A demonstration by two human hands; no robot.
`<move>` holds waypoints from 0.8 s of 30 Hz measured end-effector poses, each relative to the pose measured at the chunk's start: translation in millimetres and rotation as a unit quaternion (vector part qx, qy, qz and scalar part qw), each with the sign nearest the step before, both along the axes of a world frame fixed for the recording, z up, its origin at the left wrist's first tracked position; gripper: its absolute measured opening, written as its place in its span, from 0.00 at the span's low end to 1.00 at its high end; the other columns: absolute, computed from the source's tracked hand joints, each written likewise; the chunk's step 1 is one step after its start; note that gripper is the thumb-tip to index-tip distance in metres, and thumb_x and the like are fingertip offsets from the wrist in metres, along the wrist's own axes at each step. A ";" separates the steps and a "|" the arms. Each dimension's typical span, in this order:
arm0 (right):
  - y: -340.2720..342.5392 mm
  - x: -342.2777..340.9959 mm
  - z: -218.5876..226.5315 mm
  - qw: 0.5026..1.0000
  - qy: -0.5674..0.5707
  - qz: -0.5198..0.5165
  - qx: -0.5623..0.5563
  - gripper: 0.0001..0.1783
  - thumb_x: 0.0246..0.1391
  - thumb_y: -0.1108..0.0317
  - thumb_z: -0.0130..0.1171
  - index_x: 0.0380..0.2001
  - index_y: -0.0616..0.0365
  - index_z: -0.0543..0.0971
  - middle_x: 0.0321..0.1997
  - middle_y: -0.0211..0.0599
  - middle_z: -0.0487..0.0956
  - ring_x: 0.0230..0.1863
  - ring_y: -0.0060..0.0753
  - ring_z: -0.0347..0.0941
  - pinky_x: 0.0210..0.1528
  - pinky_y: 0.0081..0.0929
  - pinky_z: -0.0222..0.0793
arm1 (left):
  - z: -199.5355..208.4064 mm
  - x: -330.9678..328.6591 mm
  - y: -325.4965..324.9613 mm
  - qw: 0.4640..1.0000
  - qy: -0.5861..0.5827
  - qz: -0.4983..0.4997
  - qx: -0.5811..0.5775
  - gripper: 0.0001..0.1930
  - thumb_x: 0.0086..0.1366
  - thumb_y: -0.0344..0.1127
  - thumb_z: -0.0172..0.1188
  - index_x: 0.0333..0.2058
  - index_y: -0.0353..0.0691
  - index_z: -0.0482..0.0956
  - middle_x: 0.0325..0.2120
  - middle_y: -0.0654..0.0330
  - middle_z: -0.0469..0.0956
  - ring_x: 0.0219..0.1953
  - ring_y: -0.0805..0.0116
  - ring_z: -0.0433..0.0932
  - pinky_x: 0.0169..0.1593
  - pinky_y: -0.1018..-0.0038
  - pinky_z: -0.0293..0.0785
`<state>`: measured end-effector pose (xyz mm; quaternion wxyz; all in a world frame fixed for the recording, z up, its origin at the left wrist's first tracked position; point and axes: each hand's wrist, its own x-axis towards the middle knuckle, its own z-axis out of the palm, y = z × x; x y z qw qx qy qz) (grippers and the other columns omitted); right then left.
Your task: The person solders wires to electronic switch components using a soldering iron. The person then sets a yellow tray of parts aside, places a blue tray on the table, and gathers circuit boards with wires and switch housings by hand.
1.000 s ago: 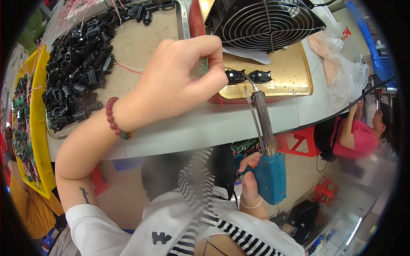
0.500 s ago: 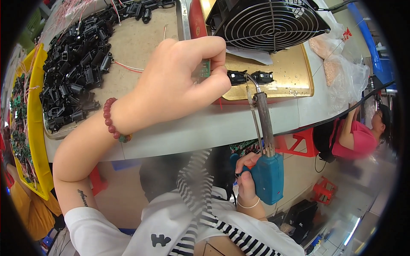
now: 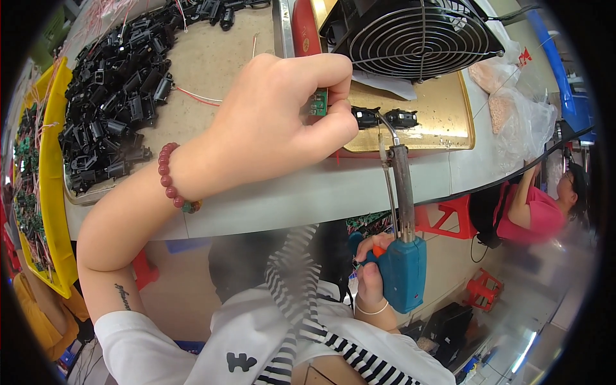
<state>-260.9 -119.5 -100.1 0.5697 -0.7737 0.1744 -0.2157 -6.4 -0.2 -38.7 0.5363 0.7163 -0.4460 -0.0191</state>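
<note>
My left hand [image 3: 276, 115], a bead bracelet at its wrist, is closed in a pinch over the gold lid. A small green circuit board [image 3: 319, 102] shows inside the curl of its fingers. Just beyond the fingertips lies a black plastic housing [image 3: 366, 117], with a second black housing [image 3: 402, 119] to its right. My right hand [image 3: 371, 276] grips a teal soldering gun [image 3: 405, 273] below the table edge, fingers at its orange trigger. The gun's bent tip points up and meets or nearly meets the first housing; actual contact is too small to tell.
A black fan with a wire guard [image 3: 422, 48] stands behind the gold-topped box [image 3: 443, 122]. To the left, a tray [image 3: 205, 58] holds a heap of black housings, beside a yellow bin [image 3: 58, 256] of wired boards. Plastic bags [image 3: 523, 112] lie right; a co-worker [image 3: 532, 205] sits beyond.
The view has shifted slightly, with the table things a little further right. More of the green board shows between my left fingers. The gun's orange trigger has come into sight by my right fingers.
</note>
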 end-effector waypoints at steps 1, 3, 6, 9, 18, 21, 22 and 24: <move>0.1 -0.6 -0.3 1.000 0.001 -0.001 -0.001 0.17 0.49 0.59 0.56 0.39 0.57 0.69 0.29 0.33 0.70 0.32 0.28 0.65 0.38 0.26 0.59 | -1.3 0.5 -0.7 1.000 0.001 -0.001 -0.001 0.05 0.50 0.27 0.52 0.20 0.33 0.67 0.14 0.61 0.64 0.16 0.77 0.62 0.20 0.80 0.58; 0.7 -2.1 -0.7 1.000 0.003 -0.013 0.017 0.18 0.49 0.58 0.56 0.39 0.57 0.69 0.29 0.32 0.70 0.33 0.29 0.64 0.38 0.27 0.58 | -2.3 0.7 -0.4 1.000 -0.006 -0.005 0.001 0.04 0.49 0.27 0.52 0.20 0.33 0.67 0.14 0.61 0.64 0.16 0.77 0.62 0.20 0.80 0.59; 2.4 -0.4 2.3 0.999 0.003 -0.013 0.032 0.18 0.48 0.58 0.56 0.39 0.57 0.69 0.29 0.32 0.70 0.33 0.29 0.64 0.38 0.26 0.58 | 0.3 0.1 1.3 1.000 0.005 -0.001 0.014 0.04 0.49 0.27 0.52 0.20 0.33 0.67 0.14 0.61 0.65 0.17 0.77 0.62 0.21 0.80 0.59; -0.3 -1.6 -2.2 1.000 0.000 -0.009 0.026 0.17 0.47 0.60 0.57 0.37 0.57 0.69 0.29 0.33 0.69 0.32 0.29 0.65 0.38 0.26 0.59 | -0.7 0.3 0.5 1.000 0.004 0.002 0.010 0.04 0.49 0.27 0.52 0.20 0.33 0.67 0.14 0.61 0.65 0.17 0.77 0.62 0.20 0.80 0.59; -0.5 -0.5 0.0 0.999 0.010 -0.011 0.033 0.17 0.47 0.58 0.57 0.35 0.58 0.68 0.28 0.33 0.70 0.32 0.29 0.65 0.38 0.27 0.59 | -1.9 1.6 0.8 1.000 -0.019 0.002 0.012 0.05 0.49 0.27 0.52 0.20 0.34 0.67 0.13 0.61 0.65 0.16 0.76 0.63 0.19 0.80 0.59; 0.8 -0.1 0.8 0.999 0.011 -0.009 0.040 0.18 0.47 0.58 0.56 0.37 0.57 0.66 0.27 0.33 0.70 0.31 0.28 0.66 0.38 0.26 0.60 | -0.9 1.3 1.4 1.000 -0.004 -0.002 0.019 0.05 0.49 0.27 0.52 0.20 0.34 0.67 0.13 0.61 0.66 0.16 0.76 0.63 0.20 0.80 0.59; -0.1 0.1 2.6 0.999 0.011 -0.009 0.040 0.18 0.47 0.58 0.56 0.37 0.57 0.66 0.27 0.33 0.70 0.31 0.28 0.66 0.38 0.26 0.60 | -1.1 1.5 1.2 1.000 -0.004 -0.001 0.019 0.05 0.49 0.27 0.52 0.20 0.34 0.67 0.13 0.61 0.66 0.16 0.76 0.63 0.20 0.80 0.59; -2.6 0.9 8.2 1.000 -0.004 0.009 -0.008 0.19 0.48 0.57 0.57 0.37 0.57 0.65 0.27 0.33 0.70 0.31 0.27 0.67 0.38 0.26 0.60 | -1.2 1.9 0.8 1.000 -0.003 -0.005 0.017 0.05 0.49 0.27 0.52 0.20 0.33 0.67 0.14 0.61 0.66 0.16 0.76 0.63 0.20 0.79 0.60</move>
